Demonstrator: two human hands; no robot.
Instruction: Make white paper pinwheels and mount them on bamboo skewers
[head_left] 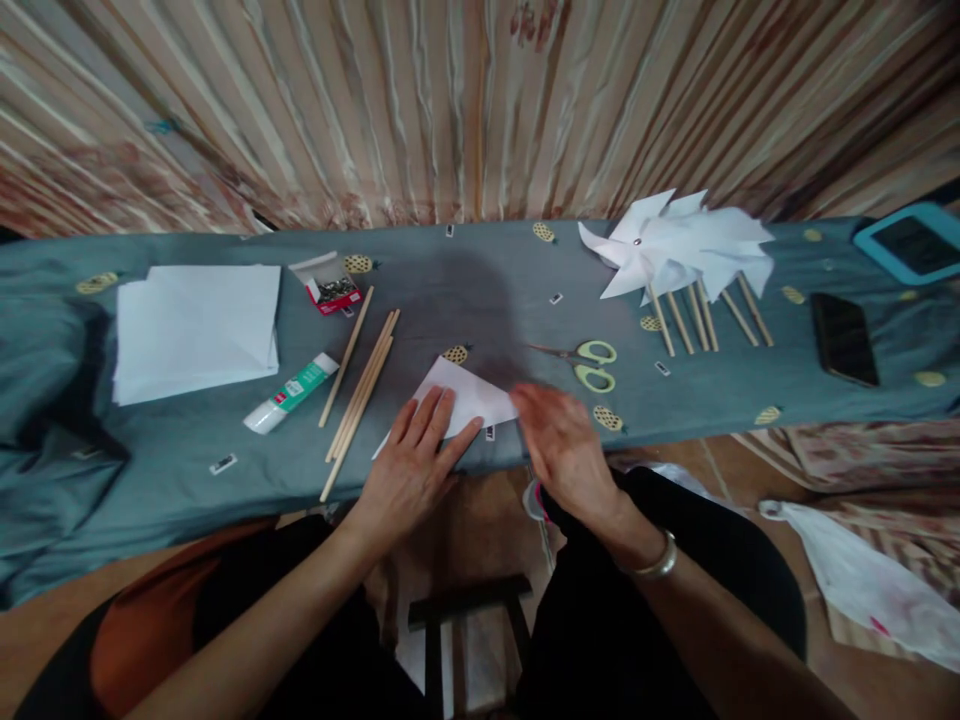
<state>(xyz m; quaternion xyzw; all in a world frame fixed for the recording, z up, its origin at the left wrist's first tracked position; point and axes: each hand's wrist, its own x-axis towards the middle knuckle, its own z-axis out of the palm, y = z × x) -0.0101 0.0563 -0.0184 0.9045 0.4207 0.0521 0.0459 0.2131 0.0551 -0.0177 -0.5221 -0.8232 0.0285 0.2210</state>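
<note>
A folded sheet of white paper (pixel 480 390) lies near the table's front edge, with a pointed corner toward the right. My left hand (pixel 420 445) rests flat on it, fingers spread, pressing its left part down. At the right corner, my right hand (pixel 559 440) touches or almost touches the paper. Its fingers are bent and smeared by motion, so their grip cannot be made out. Green-handled scissors (pixel 594 365) lie just beyond that hand, blades pointing left. Several wooden sticks (pixel 364 400) lie left of the paper.
A stack of white paper (pixel 199 335), a glue tube (pixel 292 393) and an open red box of small metal pieces (pixel 330 285) are on the left. White paper pinwheels (pixel 675 245) on sticks, a black phone (pixel 845 338) and a blue-framed device (pixel 911 245) lie right. A curtain (pixel 450 110) hangs behind.
</note>
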